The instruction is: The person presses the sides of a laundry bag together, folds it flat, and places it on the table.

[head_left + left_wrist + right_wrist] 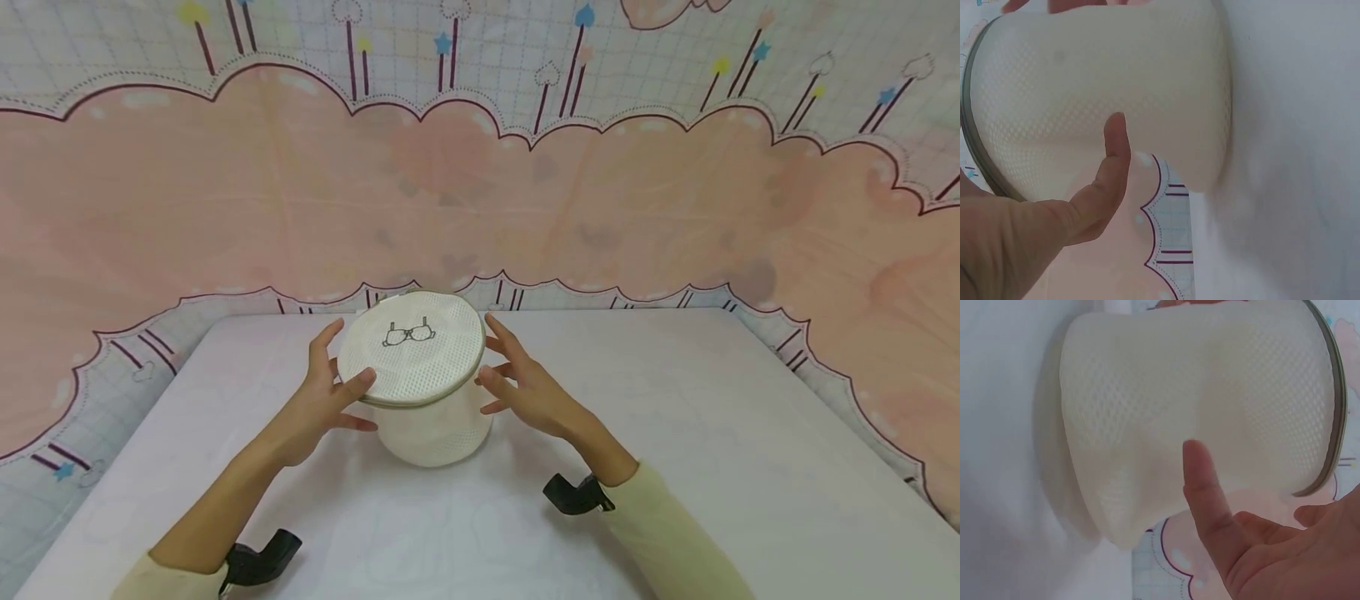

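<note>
A cream mesh laundry bag point(435, 433), drum-shaped with a round lid point(420, 375) and a greenish zip rim point(1337, 412), stands on the white table. A dark outline drawing like a pair of glasses marks the lid, which tilts toward me. My left hand point(318, 400) is at the bag's left side, fingers spread, its thumb over the lid's edge. On the other side my right hand point(536, 392) has its fingers spread beside the mesh wall; whether they all touch it is hard to tell. One fingertip of each hand appears against the mesh in the wrist views.
The white tabletop point(712, 433) extends around the bag. Behind it hangs a pink and white patterned cloth point(420, 200), which also runs along the table's sides. Black wrist devices point(262, 560) sit on both forearms, below cream sleeves.
</note>
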